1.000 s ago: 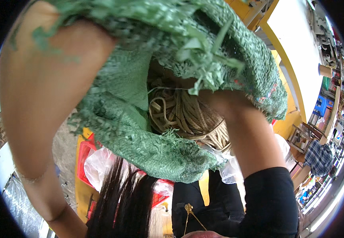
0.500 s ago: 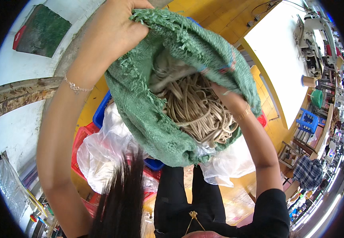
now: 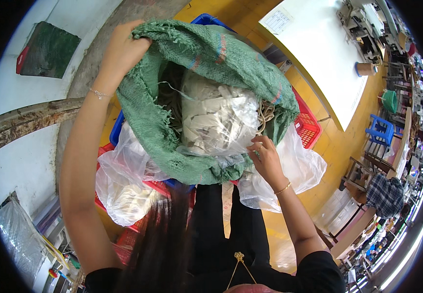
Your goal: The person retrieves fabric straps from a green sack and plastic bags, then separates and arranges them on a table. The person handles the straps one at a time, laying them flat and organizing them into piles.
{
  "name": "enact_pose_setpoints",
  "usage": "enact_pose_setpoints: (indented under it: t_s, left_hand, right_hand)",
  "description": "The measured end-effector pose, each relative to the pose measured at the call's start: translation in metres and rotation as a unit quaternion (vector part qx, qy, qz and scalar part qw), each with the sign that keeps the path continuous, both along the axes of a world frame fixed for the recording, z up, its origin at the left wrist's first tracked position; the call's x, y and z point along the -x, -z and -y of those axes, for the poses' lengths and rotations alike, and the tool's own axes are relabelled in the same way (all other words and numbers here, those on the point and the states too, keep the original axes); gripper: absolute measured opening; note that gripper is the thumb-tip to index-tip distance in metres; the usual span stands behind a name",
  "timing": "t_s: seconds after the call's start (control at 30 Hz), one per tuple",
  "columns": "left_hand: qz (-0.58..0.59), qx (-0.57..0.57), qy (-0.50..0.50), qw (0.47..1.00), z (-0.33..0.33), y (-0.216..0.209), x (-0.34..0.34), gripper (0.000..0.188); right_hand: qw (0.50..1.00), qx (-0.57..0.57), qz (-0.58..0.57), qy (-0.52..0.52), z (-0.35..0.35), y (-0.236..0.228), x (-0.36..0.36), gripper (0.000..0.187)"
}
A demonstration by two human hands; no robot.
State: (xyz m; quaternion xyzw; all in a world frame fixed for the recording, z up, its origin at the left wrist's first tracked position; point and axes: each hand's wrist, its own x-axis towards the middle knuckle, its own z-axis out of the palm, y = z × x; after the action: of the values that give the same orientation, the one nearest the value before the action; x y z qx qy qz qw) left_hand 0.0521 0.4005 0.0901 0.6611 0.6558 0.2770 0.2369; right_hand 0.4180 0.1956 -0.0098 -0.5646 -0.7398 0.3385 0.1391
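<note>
Head view: left hand (image 3: 122, 49) clenched on frayed far-left rim of green woven plastic sack (image 3: 172, 146), holding mouth wide. Right hand (image 3: 266, 158) at sack's near-right rim, fingertips pinching clear plastic bag of pale scraps (image 3: 216, 117) sitting inside sack. Beige cord bundle (image 3: 266, 111) shows just behind bag, against sack's right wall. Sack rests over blue plastic crate (image 3: 206, 19) and red plastic crates (image 3: 308, 124). Loose clear plastic sheets (image 3: 123, 180) spill under sack. White bench (image 3: 319, 44) at upper right.
</note>
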Motion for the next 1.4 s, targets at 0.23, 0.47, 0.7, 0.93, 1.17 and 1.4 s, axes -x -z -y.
enact_pose_setpoints:
  t_s: [0.23, 0.47, 0.7, 0.93, 1.17, 1.4]
  left_hand:
    - [-0.029, 0.01, 0.012, 0.999, 0.018, -0.001, -0.031, 0.031]
    - [-0.033, 0.002, 0.029, 0.999, 0.017, -0.006, -0.068, 0.034]
    - [-0.047, 0.006, -0.03, 0.998, 0.017, 0.005, -0.05, 0.036]
    - [-0.07, 0.085, -0.032, 0.993, 0.015, 0.002, -0.057, 0.045]
    - [-0.087, 0.12, -0.078, 0.986, 0.02, 0.019, -0.036, 0.07]
    - [-0.131, 0.105, -0.131, 0.977, 0.036, 0.013, -0.057, 0.074]
  right_hand:
    - [0.969, 0.042, -0.068, 0.236, -0.026, -0.01, 0.032, 0.05]
    - [0.955, 0.132, -0.192, 0.182, -0.074, 0.008, 0.079, 0.027]
    - [0.88, 0.249, -0.398, 0.07, -0.025, -0.15, 0.003, 0.036]
    - [0.819, 0.135, -0.472, 0.296, 0.025, -0.218, -0.11, 0.028]
    - [0.75, -0.283, -0.344, 0.488, -0.03, -0.285, -0.153, 0.041]
    - [0.983, -0.131, -0.099, 0.083, -0.109, -0.152, -0.194, 0.019]
